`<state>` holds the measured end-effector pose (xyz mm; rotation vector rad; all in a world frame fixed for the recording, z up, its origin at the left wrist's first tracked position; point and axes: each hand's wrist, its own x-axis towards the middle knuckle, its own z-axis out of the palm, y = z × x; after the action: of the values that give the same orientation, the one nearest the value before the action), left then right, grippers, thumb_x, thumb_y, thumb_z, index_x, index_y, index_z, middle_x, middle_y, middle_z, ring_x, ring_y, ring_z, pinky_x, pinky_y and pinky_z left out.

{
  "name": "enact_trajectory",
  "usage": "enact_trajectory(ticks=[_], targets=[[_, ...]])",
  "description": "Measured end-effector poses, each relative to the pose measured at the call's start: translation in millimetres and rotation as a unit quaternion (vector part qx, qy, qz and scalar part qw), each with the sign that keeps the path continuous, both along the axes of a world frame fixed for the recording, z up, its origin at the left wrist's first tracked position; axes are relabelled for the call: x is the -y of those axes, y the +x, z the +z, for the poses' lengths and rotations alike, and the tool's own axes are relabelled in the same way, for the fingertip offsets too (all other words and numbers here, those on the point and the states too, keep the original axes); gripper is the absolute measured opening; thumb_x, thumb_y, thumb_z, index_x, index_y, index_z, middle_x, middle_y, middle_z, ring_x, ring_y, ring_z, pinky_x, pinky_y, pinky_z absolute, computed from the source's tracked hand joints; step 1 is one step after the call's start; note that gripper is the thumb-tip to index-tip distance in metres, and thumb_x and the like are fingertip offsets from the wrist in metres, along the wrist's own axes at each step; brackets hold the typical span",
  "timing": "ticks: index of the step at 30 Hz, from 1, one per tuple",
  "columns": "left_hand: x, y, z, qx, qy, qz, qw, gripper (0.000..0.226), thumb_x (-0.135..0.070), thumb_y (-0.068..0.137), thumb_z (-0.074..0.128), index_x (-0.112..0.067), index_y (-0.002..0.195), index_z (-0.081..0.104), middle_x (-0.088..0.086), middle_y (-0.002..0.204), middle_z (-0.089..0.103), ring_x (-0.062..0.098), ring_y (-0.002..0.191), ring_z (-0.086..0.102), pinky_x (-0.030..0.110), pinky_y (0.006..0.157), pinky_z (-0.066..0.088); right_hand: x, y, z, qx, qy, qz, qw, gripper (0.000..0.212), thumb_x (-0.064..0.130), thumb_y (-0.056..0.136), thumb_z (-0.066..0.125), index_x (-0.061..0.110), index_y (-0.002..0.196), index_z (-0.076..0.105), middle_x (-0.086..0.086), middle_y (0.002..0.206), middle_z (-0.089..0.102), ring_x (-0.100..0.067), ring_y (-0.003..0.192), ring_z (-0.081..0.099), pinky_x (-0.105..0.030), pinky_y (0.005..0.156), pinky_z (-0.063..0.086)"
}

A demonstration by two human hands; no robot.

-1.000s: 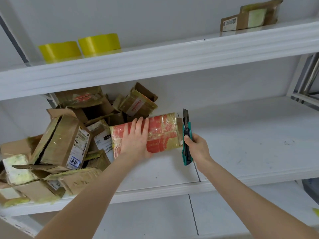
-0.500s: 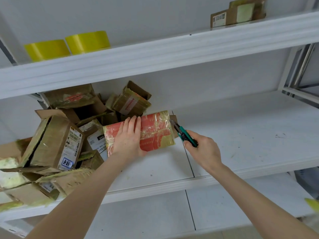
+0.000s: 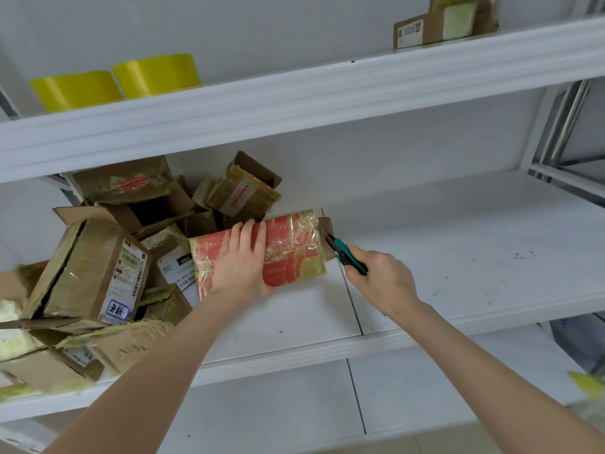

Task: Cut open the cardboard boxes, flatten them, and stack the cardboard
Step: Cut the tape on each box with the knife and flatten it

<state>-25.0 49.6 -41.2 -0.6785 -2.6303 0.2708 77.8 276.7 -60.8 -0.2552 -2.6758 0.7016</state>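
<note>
A red box wrapped in yellowish tape lies on the white middle shelf. My left hand presses flat on its top, fingers pointing away from me. My right hand grips a teal utility knife, whose blade tip touches the box's right end by a brown flap. A heap of taped brown cardboard boxes fills the shelf's left part, right behind and beside the red box.
Two yellow tape rolls stand on the upper shelf at the left. Flat cardboard pieces lean at the upper shelf's right. A metal frame borders the right side. The lower shelf runs beneath.
The knife has swung from upright beside the box to pointing at its right end. My right hand moved slightly right and down. My left hand stays on the box.
</note>
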Motion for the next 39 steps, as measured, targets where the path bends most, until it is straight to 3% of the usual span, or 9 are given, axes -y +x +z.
enact_trajectory(ticks=[15, 18, 20, 22, 25, 28, 32, 36, 39], targets=[[-3, -8, -2, -0.01, -0.046, 0.007, 0.999, 0.127, -0.069, 0.063, 0.071, -0.006, 0.151, 0.004, 0.02, 0.152, 0.015, 0.037, 0.142, 0.015, 0.048, 0.119, 0.013, 5, 24, -23, 0.059, 0.06, 0.005, 0.996, 0.028, 0.037, 0.095, 0.046, 0.035, 0.122, 0.052, 0.003, 0.074, 0.054, -0.023, 0.067, 0.055, -0.028, 0.054, 0.039], [-5, -10, 1, -0.02, -0.043, 0.011, 0.999, 0.125, -0.073, 0.062, 0.067, -0.007, 0.15, 0.007, 0.02, 0.151, 0.018, 0.037, 0.14, 0.02, 0.049, 0.117, 0.018, 8, 27, -37, 0.017, -0.066, -0.017, 0.998, 0.02, 0.034, 0.093, 0.053, 0.032, 0.111, 0.06, 0.005, 0.066, 0.055, -0.018, 0.06, 0.055, -0.027, 0.051, 0.04], [-11, -10, 4, -0.038, -0.04, 0.008, 0.998, 0.125, -0.077, 0.061, 0.064, -0.009, 0.15, 0.01, 0.017, 0.148, 0.023, 0.035, 0.137, 0.025, 0.05, 0.114, 0.021, 12, 20, -40, -0.039, -0.362, -0.061, 0.929, 0.021, 0.026, 0.094, 0.058, 0.013, 0.109, 0.062, 0.001, 0.066, 0.062, -0.016, 0.056, 0.058, -0.029, 0.056, 0.048], [-17, -8, 6, -0.044, -0.043, 0.009, 0.998, 0.125, -0.08, 0.058, 0.063, -0.011, 0.149, 0.01, 0.014, 0.145, 0.026, 0.032, 0.133, 0.029, 0.052, 0.112, 0.021, 25, 9, -40, -0.034, -0.598, -0.052, 0.799, 0.017, 0.019, 0.095, 0.057, 0.002, 0.101, 0.058, -0.004, 0.064, 0.066, -0.018, 0.053, 0.062, -0.031, 0.056, 0.052], [-29, -4, 5, -0.04, -0.025, 0.02, 0.999, 0.124, -0.075, 0.06, 0.068, -0.009, 0.149, 0.011, 0.012, 0.139, 0.032, 0.029, 0.127, 0.035, 0.053, 0.111, 0.021, 50, -12, -39, 0.001, -0.748, -0.025, 0.663, 0.015, 0.014, 0.096, 0.057, 0.008, 0.085, 0.05, -0.009, 0.065, 0.067, -0.025, 0.06, 0.065, -0.037, 0.061, 0.055], [-41, 1, 0, 0.0, 0.023, 0.005, 1.0, 0.108, -0.059, 0.071, 0.072, -0.006, 0.148, 0.018, 0.012, 0.138, 0.035, 0.029, 0.126, 0.035, 0.042, 0.107, 0.031, 62, -29, -41, -0.005, -0.797, -0.039, 0.603, 0.01, 0.013, 0.095, 0.057, 0.009, 0.09, 0.05, -0.014, 0.082, 0.064, -0.026, 0.067, 0.064, -0.038, 0.065, 0.056], [-50, -3, 16, 0.009, 0.131, -0.007, 0.991, 0.071, -0.048, 0.085, 0.061, -0.011, 0.14, 0.037, 0.011, 0.139, 0.045, 0.029, 0.126, 0.039, 0.038, 0.103, 0.034, 54, -36, -33, -0.038, -0.76, -0.082, 0.644, 0.013, 0.017, 0.096, 0.057, 0.01, 0.091, 0.047, -0.01, 0.079, 0.059, -0.024, 0.062, 0.058, -0.036, 0.06, 0.05], [-53, -1, 46, 0.036, 0.275, -0.015, 0.961, 0.066, -0.045, 0.086, 0.063, -0.01, 0.137, 0.039, 0.011, 0.131, 0.051, 0.031, 0.118, 0.051, 0.04, 0.091, 0.045, 39, -44, 9, -0.105, -0.707, -0.08, 0.695, 0.014, 0.017, 0.099, 0.053, 0.013, 0.088, 0.045, -0.011, 0.088, 0.058, -0.025, 0.071, 0.058, -0.04, 0.069, 0.051], [-51, 4, 62, 0.013, 0.378, -0.007, 0.926, 0.067, -0.05, 0.083, 0.064, -0.009, 0.131, 0.043, 0.01, 0.126, 0.05, 0.033, 0.105, 0.059, 0.036, 0.069, 0.047, 34, -52, 46, -0.157, -0.609, -0.075, 0.774, 0.016, 0.019, 0.099, 0.052, 0.019, 0.086, 0.044, -0.01, 0.092, 0.056, -0.027, 0.081, 0.057, -0.044, 0.074, 0.05]])
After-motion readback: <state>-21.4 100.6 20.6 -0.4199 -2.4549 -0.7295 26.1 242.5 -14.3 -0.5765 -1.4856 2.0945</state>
